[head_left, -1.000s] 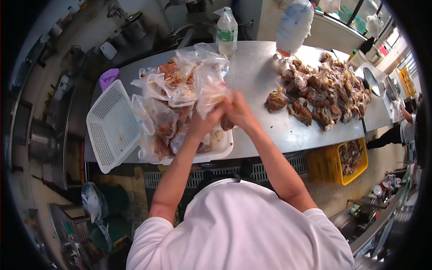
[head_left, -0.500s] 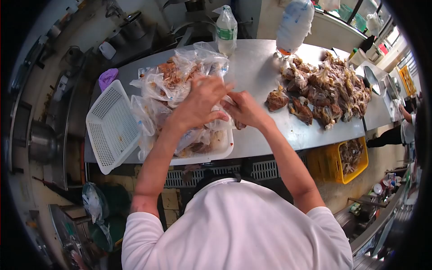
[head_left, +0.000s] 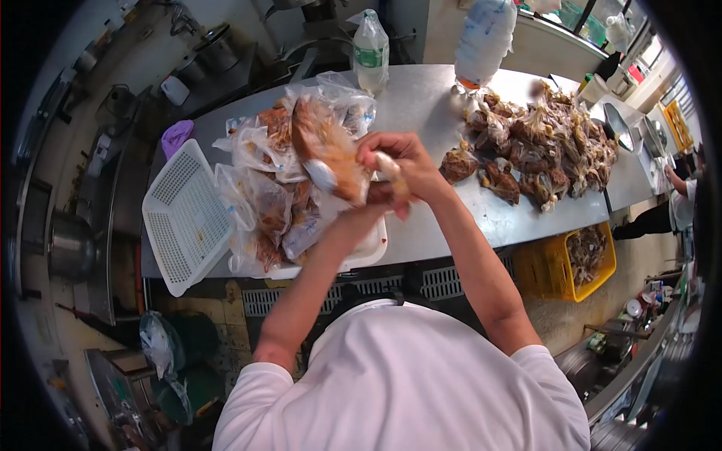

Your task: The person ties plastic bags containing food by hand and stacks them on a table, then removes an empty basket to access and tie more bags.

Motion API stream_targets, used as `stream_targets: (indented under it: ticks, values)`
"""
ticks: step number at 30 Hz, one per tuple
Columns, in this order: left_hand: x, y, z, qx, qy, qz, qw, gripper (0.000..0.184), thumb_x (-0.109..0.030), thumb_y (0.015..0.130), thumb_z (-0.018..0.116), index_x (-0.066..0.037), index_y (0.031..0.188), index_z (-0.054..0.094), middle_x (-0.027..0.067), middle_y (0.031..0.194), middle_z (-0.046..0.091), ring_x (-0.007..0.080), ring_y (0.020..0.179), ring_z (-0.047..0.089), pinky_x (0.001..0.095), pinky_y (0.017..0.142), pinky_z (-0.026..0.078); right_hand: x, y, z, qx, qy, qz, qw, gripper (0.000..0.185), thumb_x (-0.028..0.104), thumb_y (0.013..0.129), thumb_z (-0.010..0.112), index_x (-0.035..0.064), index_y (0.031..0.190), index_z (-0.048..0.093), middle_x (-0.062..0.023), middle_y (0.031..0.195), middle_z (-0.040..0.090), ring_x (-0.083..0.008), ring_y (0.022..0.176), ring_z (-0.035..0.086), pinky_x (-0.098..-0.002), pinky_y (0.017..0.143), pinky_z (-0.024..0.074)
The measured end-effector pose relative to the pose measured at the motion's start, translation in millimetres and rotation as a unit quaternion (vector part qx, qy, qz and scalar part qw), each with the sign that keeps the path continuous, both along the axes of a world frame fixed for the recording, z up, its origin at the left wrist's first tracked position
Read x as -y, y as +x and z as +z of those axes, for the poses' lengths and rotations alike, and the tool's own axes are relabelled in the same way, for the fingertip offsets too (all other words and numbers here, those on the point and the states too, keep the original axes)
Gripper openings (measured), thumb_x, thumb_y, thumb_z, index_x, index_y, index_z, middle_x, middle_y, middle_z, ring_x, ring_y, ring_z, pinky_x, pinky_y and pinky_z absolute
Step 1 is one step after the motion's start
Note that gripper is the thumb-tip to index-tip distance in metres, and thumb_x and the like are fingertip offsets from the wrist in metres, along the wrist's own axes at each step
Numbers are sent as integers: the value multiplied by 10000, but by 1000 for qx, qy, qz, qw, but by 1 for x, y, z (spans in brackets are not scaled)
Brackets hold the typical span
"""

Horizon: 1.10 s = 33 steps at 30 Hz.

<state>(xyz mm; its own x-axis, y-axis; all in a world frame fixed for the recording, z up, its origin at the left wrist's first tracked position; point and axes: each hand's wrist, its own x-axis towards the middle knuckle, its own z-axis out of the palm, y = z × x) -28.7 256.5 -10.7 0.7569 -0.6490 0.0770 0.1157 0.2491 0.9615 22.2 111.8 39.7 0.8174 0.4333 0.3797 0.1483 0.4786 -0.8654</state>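
Observation:
A clear plastic bag of brown food (head_left: 325,146), which looks like meat, hangs tilted and motion-blurred above the filled tray. My right hand (head_left: 406,159) is closed, its fingers pinching the bag's whitish gathered neck (head_left: 388,167). Just below, my left hand (head_left: 385,197) is partly smeared and seems closed around the same neck. Underneath and to the left, more brown pieces in loose clear bags (head_left: 263,199) lie heaped in a white tray (head_left: 368,252). The bag's far end covers part of that heap.
A white perforated basket (head_left: 184,218) leans at the left. Several knotted bags of brown food (head_left: 553,150) are piled on the steel table (head_left: 421,98) at right. Two bottles (head_left: 371,56) stand behind. A yellow crate (head_left: 538,267) sits below; another person (head_left: 681,195) is far right.
The bag of food has been lifted from the tray and swung up to the left. My left hand has moved down and right, below my right hand.

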Motion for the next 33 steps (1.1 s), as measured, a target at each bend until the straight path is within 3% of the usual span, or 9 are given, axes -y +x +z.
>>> stream_targets:
  ticks: [3, 6, 8, 13, 17, 19, 20, 22, 33]
  values:
    - [-43, 44, -2, -282, -264, 218, 896, 276, -213, 996, 636, 11, 1151, 675, 26, 843, 670, 136, 821, 642, 340, 824, 540, -7, -3, -1, 75, -146, -165, 973, 72, 45, 898, 670, -11, 915, 712, -57, 979, 669, -109, 895, 601, -262, 800, 483]
    - [-60, 53, 26, 57, -59, 174, 981, 282, -98, 913, 709, -34, 1187, 685, 41, 917, 696, 190, 918, 664, 374, 877, 537, -11, -20, 7, 5, -386, -256, 886, 100, -3, 890, 614, -16, 912, 711, -42, 886, 689, -107, 788, 607, -276, 705, 499]
    - [-33, 22, 57, 310, 259, 297, 865, 430, -31, 818, 751, -88, 1239, 680, 42, 919, 698, 199, 956, 661, 361, 899, 521, -14, -16, -17, -15, -341, -269, 900, 126, 22, 898, 620, -18, 985, 702, -40, 820, 693, -106, 714, 606, -277, 630, 501]
    - [-9, 15, 38, 472, 310, 425, 708, 451, -14, 709, 773, -97, 1144, 685, 3, 863, 709, 201, 870, 656, 328, 750, 499, -23, -25, -30, -74, -160, -307, 935, 186, 42, 876, 671, -6, 1055, 692, -57, 782, 677, -109, 685, 613, -311, 605, 507]
    - [-15, 24, 30, 348, 275, 442, 779, 329, -42, 717, 778, -76, 1025, 666, 36, 861, 695, 239, 907, 645, 400, 863, 431, -4, -25, -36, -174, -121, -209, 955, 166, 47, 899, 694, -16, 1052, 703, -6, 802, 656, -97, 739, 613, -277, 652, 507]
    - [-19, 36, 22, 155, 55, 373, 913, 275, 23, 733, 747, -60, 989, 688, 75, 846, 692, 215, 860, 645, 349, 744, 518, 5, -27, -33, -167, -114, -106, 974, 183, 79, 910, 727, -26, 1059, 712, -16, 872, 684, -92, 831, 632, -251, 731, 508]
    - [-18, 34, 24, 152, 55, 369, 915, 275, 23, 733, 747, -60, 989, 688, 75, 846, 692, 215, 860, 645, 349, 744, 518, 8, -28, -35, -171, -114, -110, 972, 183, 79, 910, 727, -26, 1059, 712, -16, 872, 684, -92, 831, 632, -251, 731, 508]
    - [-11, 36, 29, 478, 294, 395, 727, 233, 25, 762, 744, -46, 980, 701, 94, 845, 684, 212, 789, 649, 351, 724, 536, 17, -24, -38, -166, -54, -107, 979, 211, 103, 900, 757, -33, 1056, 719, -39, 931, 707, -82, 900, 631, -239, 790, 505]
    - [58, 2, 8, 404, 163, 280, 855, 102, -29, 747, 755, -7, 792, 666, 128, 797, 643, 320, 792, 627, 416, 722, 494, 51, -84, -72, 39, -270, -455, 848, 167, -12, 836, 756, 1, 954, 639, -53, 823, 704, -99, 813, 678, -246, 688, 554]
